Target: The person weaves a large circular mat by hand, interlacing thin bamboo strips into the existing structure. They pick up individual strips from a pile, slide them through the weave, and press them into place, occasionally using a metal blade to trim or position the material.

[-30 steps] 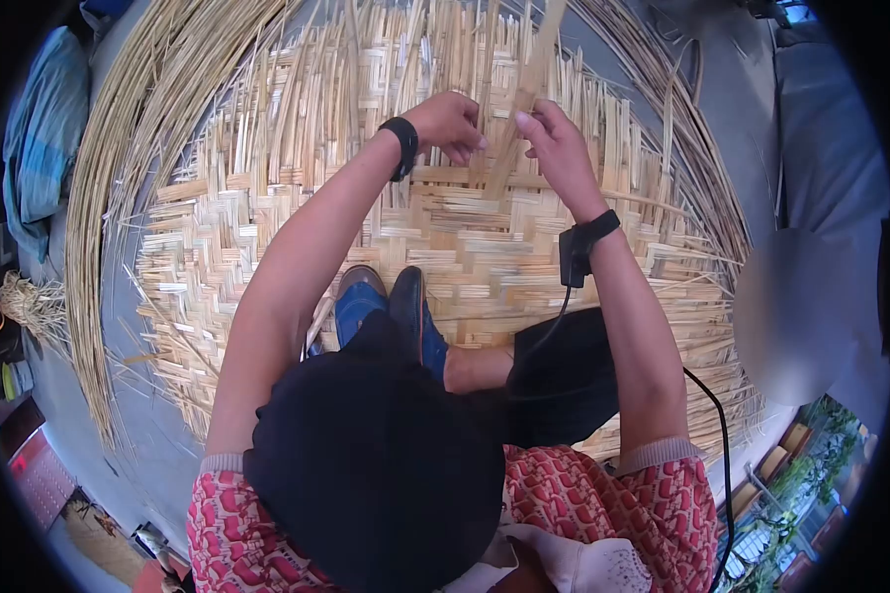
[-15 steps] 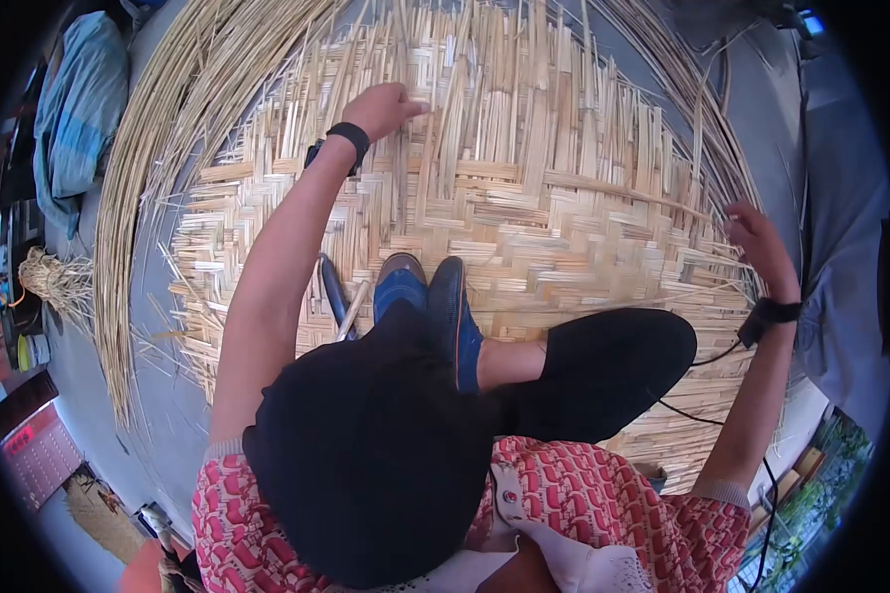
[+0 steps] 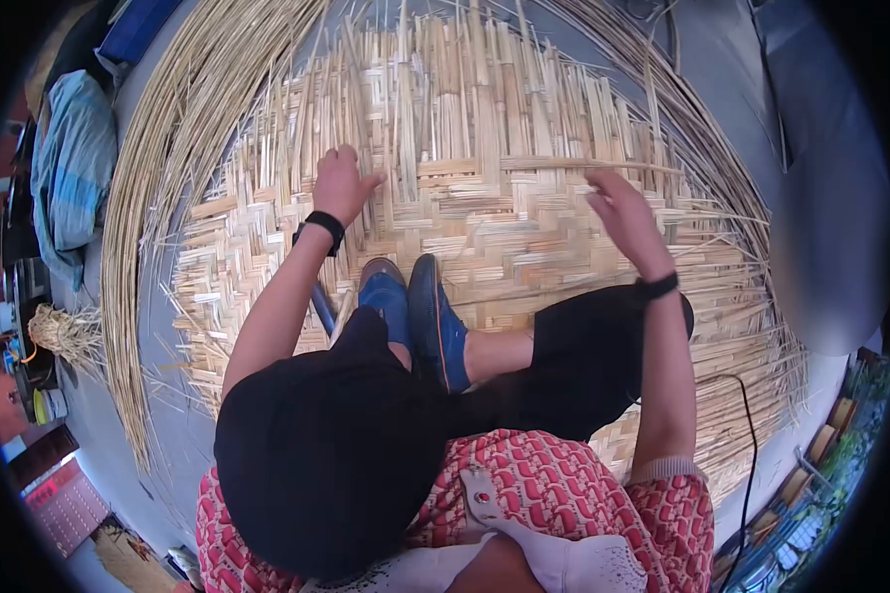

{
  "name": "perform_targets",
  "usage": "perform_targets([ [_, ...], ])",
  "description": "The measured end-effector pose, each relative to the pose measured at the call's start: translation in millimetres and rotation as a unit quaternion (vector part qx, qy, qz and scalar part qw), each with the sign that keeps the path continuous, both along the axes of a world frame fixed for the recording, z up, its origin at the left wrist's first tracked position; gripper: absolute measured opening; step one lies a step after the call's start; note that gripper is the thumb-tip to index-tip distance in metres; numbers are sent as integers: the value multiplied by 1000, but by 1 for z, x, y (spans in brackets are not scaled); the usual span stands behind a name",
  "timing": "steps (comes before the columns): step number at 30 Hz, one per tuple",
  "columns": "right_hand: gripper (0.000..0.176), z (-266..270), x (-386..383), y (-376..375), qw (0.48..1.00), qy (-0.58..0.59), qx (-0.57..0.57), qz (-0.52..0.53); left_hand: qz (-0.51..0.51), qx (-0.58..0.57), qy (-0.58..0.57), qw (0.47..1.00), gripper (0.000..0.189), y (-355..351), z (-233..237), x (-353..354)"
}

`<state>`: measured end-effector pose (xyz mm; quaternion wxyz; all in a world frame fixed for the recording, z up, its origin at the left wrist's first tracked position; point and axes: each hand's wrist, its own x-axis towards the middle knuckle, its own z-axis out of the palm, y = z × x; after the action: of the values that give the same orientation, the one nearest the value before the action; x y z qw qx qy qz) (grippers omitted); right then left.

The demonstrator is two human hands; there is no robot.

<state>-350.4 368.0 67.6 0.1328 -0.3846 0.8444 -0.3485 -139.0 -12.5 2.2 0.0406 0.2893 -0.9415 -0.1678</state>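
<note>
A large mat (image 3: 583, 247) of flat split-cane strips lies under my feet, woven in a zigzag pattern. Loose upright strips (image 3: 455, 99) fan out from its far side. My left hand (image 3: 342, 188) rests at these strips on the left, thumb apart from the bent fingers, nothing seen in it. Over the right part of the weave is my right hand (image 3: 626, 219), its fingers apart and empty. Just beyond its fingertips, a crosswise strip (image 3: 564, 163) runs over the upright ones. My blue shoes (image 3: 435, 321) stand on the mat between my arms.
Long bundles of thin canes (image 3: 153, 188) lie along the left, and more canes (image 3: 712, 138) curve past the right. A blue-grey cloth bundle (image 3: 74, 163) sits at far left, above a tuft of fibre (image 3: 59, 331). A dark tool (image 3: 322, 308) lies beside my left shoe.
My left hand has come back toward me and slightly left, its fingers spreading. My right hand has swung inward from the mat's right edge to above the weave. The view has shifted a little.
</note>
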Motion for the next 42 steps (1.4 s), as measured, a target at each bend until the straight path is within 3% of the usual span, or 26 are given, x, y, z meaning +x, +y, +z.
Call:
perform_targets([
  [2, 33, -46, 5, -58, 969, 200, 131, 68, -1, -64, -75, 995, 85, 19, 8, 20],
  [4, 26, -67, -2, -98, 929, 238, 261, 109, -17, -57, -98, 993, 87, 15, -11, 40],
  [7, 23, -36, -15, -128, 914, 232, 301, 143, -49, -59, -156, 985, 93, 1, -31, 54],
  [8, 22, -32, -21, -134, 932, 159, 296, 134, -55, -60, -168, 982, 93, 0, -32, 52],
  [11, 23, -66, -23, -131, 936, 97, 288, 178, -72, -40, -196, 977, 95, -9, -20, 49],
  [13, 21, -60, -15, -121, 947, 123, 253, 157, -142, 54, -308, 939, 98, -27, 1, 37],
  [14, 17, -54, -21, -110, 956, 106, 231, 150, -139, 95, -328, 930, 88, -30, 25, 23],
  [15, 14, -44, -28, -100, 963, 88, 210, 142, -209, 68, -316, 923, 72, -43, 27, 5],
  [17, 12, -27, -36, -88, 970, 20, 207, 125, -190, 71, -150, 968, 55, -35, 34, -48],
  [18, 10, -21, -37, -86, 971, -43, 204, 114, -114, 273, -88, 951, 48, -15, 47, -79],
  [19, 10, -21, -33, -85, 972, -39, 203, 111, -31, 462, -19, 886, 41, 6, 54, -108],
  [21, 10, -21, -21, -80, 975, 36, 175, 129, 44, 527, 0, 849, 29, 31, 30, -146],
  [26, 15, -27, -26, -62, 982, -40, 149, 114, -13, 624, -36, 781, 25, 19, -19, -170],
  [31, 16, -39, -40, -58, 983, -52, 146, 95, -50, 662, -18, 747, 19, 15, 8, -159],
  [32, 16, -40, -42, -58, 984, -49, 149, 89, -40, 643, -25, 764, 21, 11, 3, -159],
  [37, 16, -47, -49, -47, 987, -47, 134, 76, -41, 658, 27, 752, 23, 21, -14, -162],
  [39, 15, -32, -49, -37, 983, -16, 172, 57, -45, 453, 20, 890, 15, 31, -24, -165],
  [40, 14, -24, -49, -31, 979, 17, 200, 35, -56, 310, 78, 946, 10, 49, -31, -160],
  [42, 15, -9, -55, -12, 974, 42, 220, 22, -17, 320, 115, 940, 10, 68, -28, -157],
])
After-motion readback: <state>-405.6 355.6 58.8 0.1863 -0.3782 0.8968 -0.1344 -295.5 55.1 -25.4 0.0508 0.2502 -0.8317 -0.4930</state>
